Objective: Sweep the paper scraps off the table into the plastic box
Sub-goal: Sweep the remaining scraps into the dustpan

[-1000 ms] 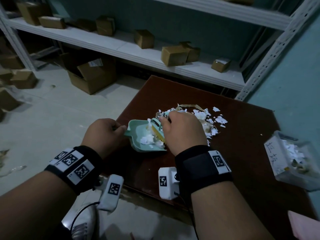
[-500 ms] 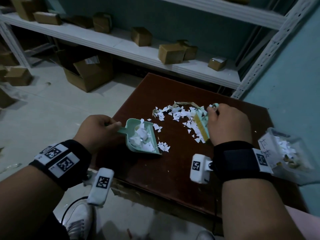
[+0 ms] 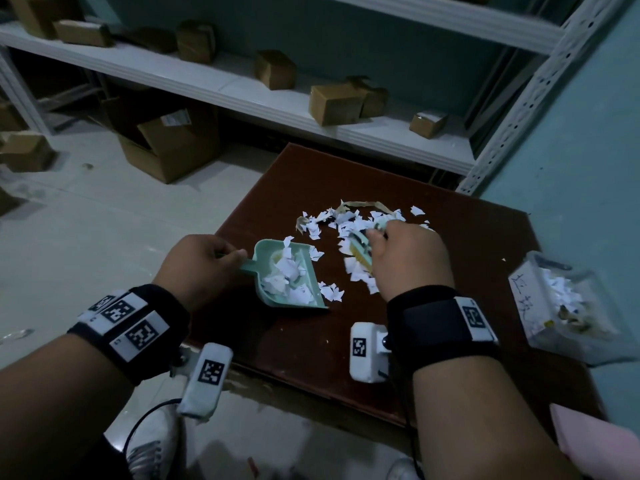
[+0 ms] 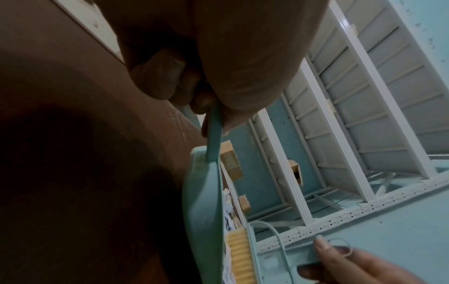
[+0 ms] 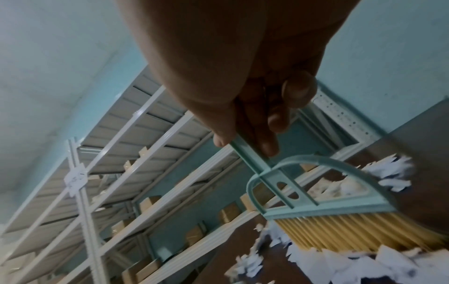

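White paper scraps (image 3: 349,223) lie scattered on the dark brown table (image 3: 311,344). My left hand (image 3: 204,261) grips the handle of a mint-green dustpan (image 3: 304,299), which rests on the table and holds a heap of scraps. My right hand (image 3: 405,258) grips the handle of a small mint brush (image 3: 360,251) with yellow bristles (image 5: 352,232), set down among scraps (image 5: 364,263) just right of the pan. In the left wrist view the dustpan (image 4: 201,201) is seen edge-on with the brush (image 4: 239,255) beyond it. A clear plastic box (image 3: 568,306) with scraps inside stands at the table's right edge.
White metal shelving (image 3: 242,88) with several small cardboard boxes runs behind the table. An open cardboard carton (image 3: 173,147) sits on the floor at the left. A teal wall (image 3: 588,150) closes the right side. A pink object (image 3: 602,445) lies at the near right corner.
My right hand drew the brush away from the pan to the right, then brought it back left into the scraps. The left hand and dustpan stayed almost still.
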Tool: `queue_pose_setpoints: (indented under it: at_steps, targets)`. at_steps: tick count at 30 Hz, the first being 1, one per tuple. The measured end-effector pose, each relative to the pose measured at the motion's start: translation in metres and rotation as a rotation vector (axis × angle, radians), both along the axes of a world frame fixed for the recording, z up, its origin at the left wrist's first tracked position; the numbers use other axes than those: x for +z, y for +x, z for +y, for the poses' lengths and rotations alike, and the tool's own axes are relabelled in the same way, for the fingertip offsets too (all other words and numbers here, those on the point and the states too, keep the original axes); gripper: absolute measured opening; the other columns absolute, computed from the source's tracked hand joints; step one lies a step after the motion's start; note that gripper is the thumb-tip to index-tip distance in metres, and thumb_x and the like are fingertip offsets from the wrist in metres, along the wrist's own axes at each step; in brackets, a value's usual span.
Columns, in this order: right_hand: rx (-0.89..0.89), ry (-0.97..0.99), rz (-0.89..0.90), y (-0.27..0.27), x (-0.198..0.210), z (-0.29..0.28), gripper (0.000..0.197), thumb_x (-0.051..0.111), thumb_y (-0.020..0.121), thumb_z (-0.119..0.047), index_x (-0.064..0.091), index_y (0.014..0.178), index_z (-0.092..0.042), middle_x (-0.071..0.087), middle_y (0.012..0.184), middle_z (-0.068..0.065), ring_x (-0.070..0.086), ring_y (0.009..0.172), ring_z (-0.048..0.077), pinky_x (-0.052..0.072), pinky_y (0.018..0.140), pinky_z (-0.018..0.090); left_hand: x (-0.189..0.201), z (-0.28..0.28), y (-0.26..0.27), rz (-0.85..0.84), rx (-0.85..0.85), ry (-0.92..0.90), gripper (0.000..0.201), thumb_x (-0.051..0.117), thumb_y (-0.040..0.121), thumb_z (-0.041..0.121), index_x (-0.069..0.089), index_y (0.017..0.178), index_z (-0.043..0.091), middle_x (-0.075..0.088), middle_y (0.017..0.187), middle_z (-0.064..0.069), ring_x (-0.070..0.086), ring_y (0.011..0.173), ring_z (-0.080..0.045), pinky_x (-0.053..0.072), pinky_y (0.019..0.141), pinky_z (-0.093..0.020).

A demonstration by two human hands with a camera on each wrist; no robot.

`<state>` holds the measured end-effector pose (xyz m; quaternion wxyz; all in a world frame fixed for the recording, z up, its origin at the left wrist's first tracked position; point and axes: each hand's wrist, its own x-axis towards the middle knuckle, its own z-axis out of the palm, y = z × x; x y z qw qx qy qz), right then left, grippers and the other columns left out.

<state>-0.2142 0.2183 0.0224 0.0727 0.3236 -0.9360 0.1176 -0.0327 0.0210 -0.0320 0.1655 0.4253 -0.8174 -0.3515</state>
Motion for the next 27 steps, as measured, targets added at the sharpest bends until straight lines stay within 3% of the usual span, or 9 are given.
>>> queue_pose_setpoints:
  at_steps: [2,6,8,12,14,17,21,24,27]
  targets:
    - [0.048,-0.035,-0.032,0.013,0.003,-0.006,0.037,0.045,0.108,-0.041,0.048,0.078,-0.020,0.044,0.065,-0.007,0.045,0.061,0.011,0.030,0.055,0.027,-0.002,0.004,-0.002,0.006,-0.007,0.013,0.028,0.071,0.094,0.033,0.076,0.071,0.017,0.071,0.071,-0.004,0.067,0.071,-0.020,0.047,0.066,-0.032]
    - [0.136,-0.104,-0.088,0.031,0.002,-0.015,0.040,0.047,0.107,-0.043,0.053,0.077,-0.017,0.049,0.065,-0.005,0.052,0.067,0.018,0.038,0.062,0.032,-0.007,0.012,-0.008,-0.004,-0.043,-0.010,0.027,0.069,0.095,0.034,0.078,0.078,0.015,0.072,0.075,-0.005,0.067,0.076,-0.023,0.047,0.068,-0.032]
    - [0.166,-0.152,-0.101,0.036,0.003,-0.016,0.041,0.049,0.106,-0.043,0.058,0.078,-0.015,0.050,0.064,-0.004,0.051,0.063,0.017,0.038,0.059,0.033,-0.008,0.015,-0.010,-0.006,-0.048,-0.012,0.027,0.068,0.096,0.035,0.078,0.080,0.015,0.072,0.076,-0.003,0.067,0.076,-0.022,0.043,0.068,-0.031]
    - [0.153,-0.244,-0.077,0.033,0.015,-0.006,0.037,0.049,0.106,-0.044,0.064,0.085,-0.018,0.055,0.068,-0.007,0.051,0.061,0.009,0.035,0.053,0.025,-0.007,0.015,-0.008,0.042,-0.046,0.032,0.028,0.067,0.097,0.036,0.078,0.080,0.016,0.072,0.076,-0.003,0.067,0.074,-0.021,0.049,0.069,-0.033]
    - [0.099,-0.237,-0.022,0.023,0.022,0.004,0.035,0.047,0.106,-0.044,0.066,0.090,-0.019,0.060,0.074,-0.005,0.058,0.068,0.014,0.044,0.059,0.030,-0.004,0.011,-0.005,0.088,-0.024,0.066,0.026,0.069,0.096,0.034,0.078,0.079,0.016,0.070,0.070,0.000,0.064,0.067,-0.019,0.050,0.067,-0.033]
    - [-0.006,-0.163,0.070,0.006,0.025,0.020,0.039,0.045,0.106,-0.045,0.063,0.086,-0.016,0.063,0.075,0.002,0.063,0.074,0.026,0.054,0.067,0.041,0.001,0.001,0.001,0.122,-0.011,0.080,0.028,0.071,0.095,0.032,0.076,0.073,0.016,0.061,0.047,0.011,0.056,0.053,-0.013,0.047,0.064,-0.032]
    - [-0.067,-0.053,0.032,0.000,0.019,0.028,0.038,0.046,0.105,-0.042,0.060,0.083,-0.015,0.058,0.071,0.001,0.062,0.075,0.027,0.053,0.067,0.040,0.008,-0.010,0.013,0.077,-0.037,0.056,0.028,0.073,0.093,0.033,0.077,0.072,0.016,0.056,0.041,0.015,0.053,0.048,-0.014,0.054,0.063,-0.040]
    - [-0.046,-0.017,-0.023,0.008,0.012,0.021,0.037,0.045,0.105,-0.042,0.055,0.078,-0.018,0.053,0.069,-0.002,0.059,0.073,0.024,0.047,0.066,0.036,0.008,-0.010,0.016,0.025,-0.075,0.002,0.023,0.074,0.092,0.029,0.079,0.074,0.015,0.057,0.041,0.013,0.052,0.047,-0.010,0.048,0.060,-0.032]
    - [0.006,-0.073,-0.065,0.022,0.009,0.009,0.041,0.047,0.105,-0.041,0.048,0.070,-0.021,0.053,0.066,-0.003,0.052,0.062,0.014,0.040,0.057,0.030,0.007,-0.007,0.016,-0.016,-0.110,-0.076,0.021,0.074,0.092,0.026,0.079,0.074,0.015,0.060,0.053,0.011,0.053,0.049,-0.007,0.042,0.056,-0.027]
